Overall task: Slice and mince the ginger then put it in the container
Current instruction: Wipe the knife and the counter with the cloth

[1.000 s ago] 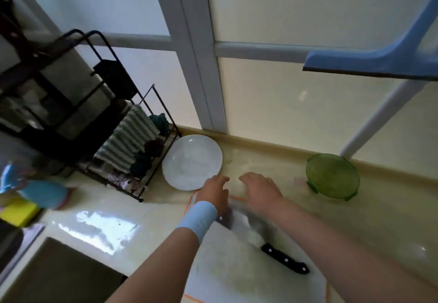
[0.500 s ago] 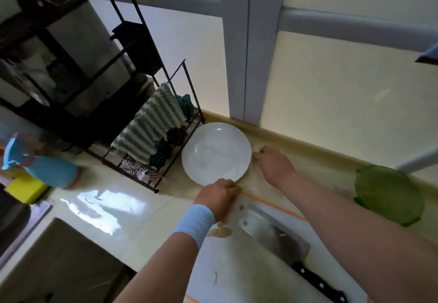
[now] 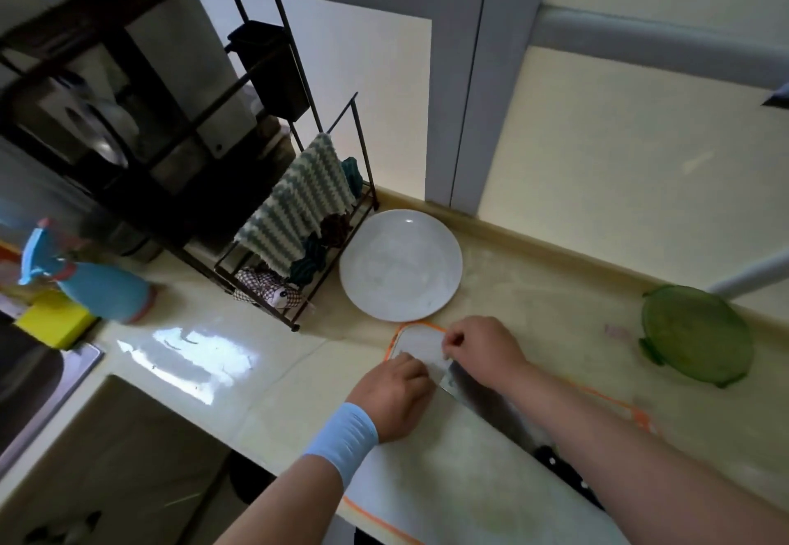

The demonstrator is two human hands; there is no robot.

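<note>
Not far along, as far as I can tell. The knife (image 3: 486,399) is lying flat on the board (image 3: 448,480) with nobody holding it, half under the right forearm. I can't see any slices or mince on the board. The green container (image 3: 696,333) sits well off to the right on the tabletop (image 3: 533,301), and I can't tell if there's anything in it, or even whether it's just the lid.

Both hands are bunched at the board's far corner, just below the plate (image 3: 401,265). The left hand (image 3: 393,395) and right hand (image 3: 482,348) both have their fingers (image 3: 454,337) curled in. They might be pinching something small, but it's too blurry to say.

I honestly can't spot the ginger. My guess is it's hidden between or under the hands, so slicing, mincing and transfer all look still to do.
</note>
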